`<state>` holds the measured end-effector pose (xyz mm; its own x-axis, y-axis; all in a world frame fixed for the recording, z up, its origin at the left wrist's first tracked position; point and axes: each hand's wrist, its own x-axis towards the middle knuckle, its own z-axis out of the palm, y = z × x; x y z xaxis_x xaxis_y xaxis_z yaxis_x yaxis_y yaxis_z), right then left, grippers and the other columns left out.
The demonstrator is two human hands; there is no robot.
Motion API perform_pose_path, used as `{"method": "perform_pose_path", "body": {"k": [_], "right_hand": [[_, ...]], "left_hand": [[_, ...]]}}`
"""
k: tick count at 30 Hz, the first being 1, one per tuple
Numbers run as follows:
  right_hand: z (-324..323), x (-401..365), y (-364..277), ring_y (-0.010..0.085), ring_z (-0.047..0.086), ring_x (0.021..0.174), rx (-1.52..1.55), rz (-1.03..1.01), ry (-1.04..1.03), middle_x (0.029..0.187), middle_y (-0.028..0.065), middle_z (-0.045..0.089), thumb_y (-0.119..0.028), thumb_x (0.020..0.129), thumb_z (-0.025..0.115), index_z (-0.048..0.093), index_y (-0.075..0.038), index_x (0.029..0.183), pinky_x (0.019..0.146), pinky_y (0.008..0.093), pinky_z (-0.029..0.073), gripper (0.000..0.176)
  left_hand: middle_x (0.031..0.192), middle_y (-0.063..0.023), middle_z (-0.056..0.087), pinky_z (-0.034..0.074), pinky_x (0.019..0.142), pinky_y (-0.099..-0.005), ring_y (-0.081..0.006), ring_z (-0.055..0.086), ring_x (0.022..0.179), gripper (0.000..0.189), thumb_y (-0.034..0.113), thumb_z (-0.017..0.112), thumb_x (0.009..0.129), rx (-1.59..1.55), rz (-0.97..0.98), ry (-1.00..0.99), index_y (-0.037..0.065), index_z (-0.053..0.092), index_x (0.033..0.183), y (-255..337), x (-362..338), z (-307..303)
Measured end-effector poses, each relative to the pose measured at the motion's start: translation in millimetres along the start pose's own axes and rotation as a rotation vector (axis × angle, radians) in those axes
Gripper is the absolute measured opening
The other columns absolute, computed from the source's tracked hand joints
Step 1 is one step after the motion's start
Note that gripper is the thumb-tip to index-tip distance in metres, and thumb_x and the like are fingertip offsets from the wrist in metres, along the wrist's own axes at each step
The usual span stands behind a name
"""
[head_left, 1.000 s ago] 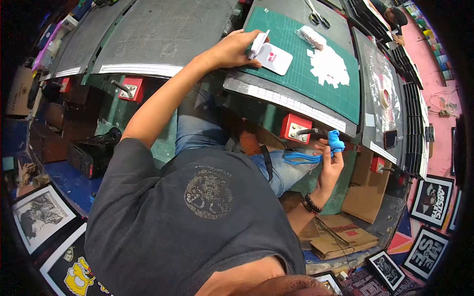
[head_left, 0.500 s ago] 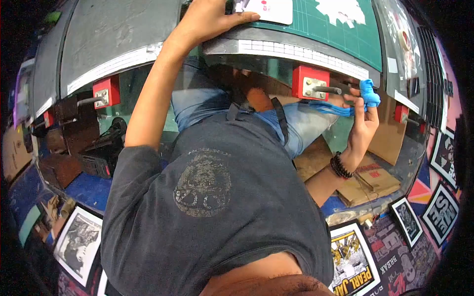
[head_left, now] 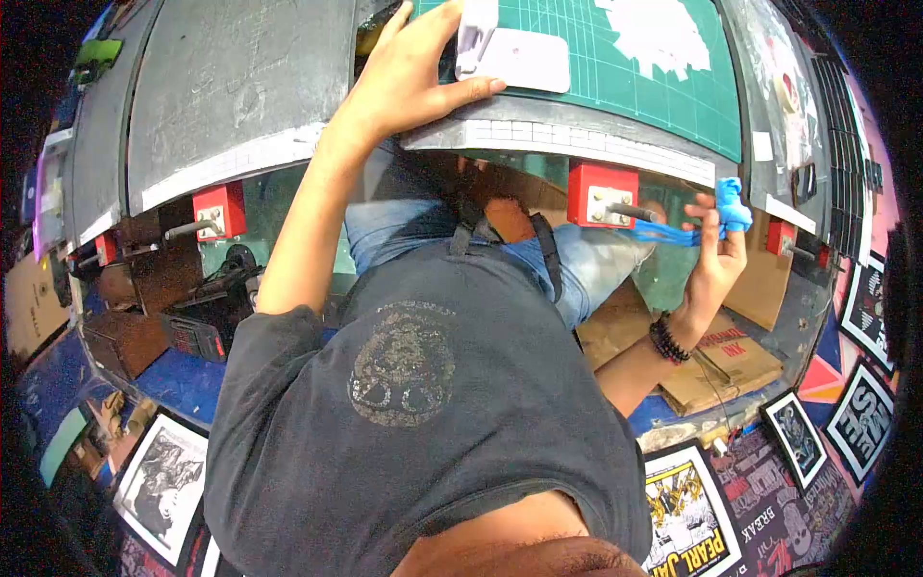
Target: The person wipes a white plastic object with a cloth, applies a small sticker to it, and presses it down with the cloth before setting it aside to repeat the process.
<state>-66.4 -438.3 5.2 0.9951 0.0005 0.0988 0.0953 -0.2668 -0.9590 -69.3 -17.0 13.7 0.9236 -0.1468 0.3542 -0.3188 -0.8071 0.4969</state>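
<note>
My left hand (head_left: 411,82) lies at the front edge of the table with thumb and fingers spread. Its thumb reaches along the near side of a flat white plate (head_left: 527,62) with rounded corners, beside an upright white holder (head_left: 475,34). My right hand (head_left: 719,255) is raised off the table's right front corner, fingers closed on a blue stretchy-looking bundle (head_left: 733,206). Thin blue strands (head_left: 663,234) trail from the bundle leftward, near a metal rod on a red block (head_left: 604,195).
A green cutting mat (head_left: 663,106) with torn white paper (head_left: 663,37) covers the table's right part. A dark board (head_left: 240,87) lies on the left. Red blocks with metal rods jut from the front edge. Folded cardboard (head_left: 721,370) and framed prints (head_left: 687,510) lie around.
The view has shifted, so the table appears lower. My right hand shows slightly farther right and lower, still gripping the blue bundle. My left hand stays at the table edge.
</note>
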Motion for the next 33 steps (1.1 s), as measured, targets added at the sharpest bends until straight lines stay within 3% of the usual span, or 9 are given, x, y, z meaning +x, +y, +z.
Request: {"method": "perform_pose_path", "body": {"k": [3, 5, 11, 15, 17, 18, 26, 29, 33], "right_hand": [[0.5, 22.7, -12.9, 0.0136, 0.068, 0.093, -0.133, -0.065, 0.068, 0.104, 0.0085, 0.074, -0.014, 0.101, 0.069, 0.07, 0.0, 0.121, 0.079, 0.029, 0.056, 0.024], [-1.2, 51.7, -3.1, 0.0136, 0.067, 0.093, -0.47, -0.353, 0.187, 0.104, 0.0077, 0.074, -0.015, 0.099, 0.072, 0.071, 0.0, 0.118, 0.084, 0.0294, 0.054, 0.025], [-4.5, 119.9, 31.7, 0.0143, 0.066, 0.093, -0.501, -0.467, 0.242, 0.103, 0.0067, 0.075, -0.012, 0.095, 0.077, 0.072, 0.001, 0.113, 0.088, 0.0307, 0.052, 0.022], [5.0, 138.1, 44.3, 0.0125, 0.066, 0.096, -0.483, -0.449, 0.255, 0.106, 0.0071, 0.073, -0.011, 0.097, 0.075, 0.07, 0.004, 0.116, 0.09, 0.0288, 0.052, 0.024], [6.0, 139.5, 47.5, 0.0133, 0.067, 0.097, -0.388, -0.446, 0.24, 0.108, 0.0078, 0.073, -0.011, 0.097, 0.075, 0.068, 0.003, 0.122, 0.091, 0.0298, 0.053, 0.029], [4.2, 140.2, 50.7, 0.0147, 0.067, 0.101, -0.368, -0.375, 0.241, 0.116, 0.0091, 0.073, -0.011, 0.096, 0.076, 0.068, 0.003, 0.123, 0.094, 0.031, 0.052, 0.031], [20.6, 136.4, 24.5, 0.0251, 0.061, 0.122, -0.628, -0.242, 0.267, 0.14, 0.0183, 0.063, -0.028, 0.094, 0.079, 0.062, 0.006, 0.132, 0.108, 0.0371, 0.044, 0.054], [15.1, 141.0, 29.4, 0.0308, 0.058, 0.128, -0.633, -0.247, 0.21, 0.145, 0.0209, 0.058, -0.027, 0.094, 0.077, 0.062, 0.006, 0.133, 0.113, 0.04, 0.04, 0.053], [16.2, 140.2, 30.8, 0.0279, 0.056, 0.132, -0.653, -0.261, 0.196, 0.147, 0.0199, 0.057, -0.029, 0.097, 0.074, 0.059, 0.008, 0.136, 0.113, 0.0377, 0.039, 0.056]], "left_hand": [[0.142, -0.0261, 0.055, 0.031, 0.118, -0.0547, -0.0437, 0.047, 0.138, 0.083, 0.042, 0.082, 0.081, -0.02, -0.01, -0.034, -0.001, 0.049, 0.144, -2.7, -1.7, 4.3], [0.144, -0.0292, 0.051, 0.031, 0.118, -0.0544, -0.0457, 0.045, 0.139, 0.089, 0.042, 0.082, 0.079, 0.044, 0.006, 0.052, -0.004, 0.045, 0.146, 0.1, -1.8, 5.1], [0.153, -0.0307, 0.043, 0.027, 0.121, -0.0536, -0.049, 0.036, 0.146, 0.102, 0.048, 0.084, 0.075, 0.142, -0.015, 0.02, -0.006, 0.042, 0.149, -8.3, 1.4, 12.1], [0.155, -0.0295, 0.042, 0.024, 0.121, -0.059, -0.0495, 0.03, 0.149, 0.098, 0.054, 0.084, 0.074, 0.177, -0.157, -0.13, -0.004, 0.05, 0.145, -0.6, 5.6, 11.6], [0.152, -0.0192, 0.05, 0.031, 0.12, -0.0536, -0.0413, 0.039, 0.147, 0.081, 0.037, 0.086, 0.075, 0.153, -0.023, -0.035, 0.006, 0.055, 0.144, -7.3, 6.3, 20.3], [0.159, -0.0194, 0.042, 0.022, 0.123, -0.0578, -0.0439, 0.025, 0.154, 0.089, 0.044, 0.083, 0.074, 0.119, -0.043, -0.079, 0.006, 0.053, 0.148, -15.3, 4.9, 21.2], [0.161, -0.0165, 0.043, 0.027, 0.122, -0.0566, -0.0407, 0.03, 0.153, 0.094, 0.054, 0.085, 0.074, 0.192, -0.036, -0.08, 0.003, 0.054, 0.147, -18.8, -0.5, 19.2], [0.154, -0.0292, 0.042, 0.022, 0.121, -0.0621, -0.0503, 0.028, 0.15, 0.099, 0.057, 0.084, 0.072, 0.226, -0.156, -0.18, -0.003, 0.052, 0.143, -8.0, 5.0, 9.0], [0.154, -0.0286, 0.042, 0.021, 0.121, -0.0628, -0.0498, 0.026, 0.15, 0.099, 0.057, 0.086, 0.07, 0.19, -0.186, -0.177, -0.002, 0.054, 0.142, -8.0, 3.9, 10.8]]}}
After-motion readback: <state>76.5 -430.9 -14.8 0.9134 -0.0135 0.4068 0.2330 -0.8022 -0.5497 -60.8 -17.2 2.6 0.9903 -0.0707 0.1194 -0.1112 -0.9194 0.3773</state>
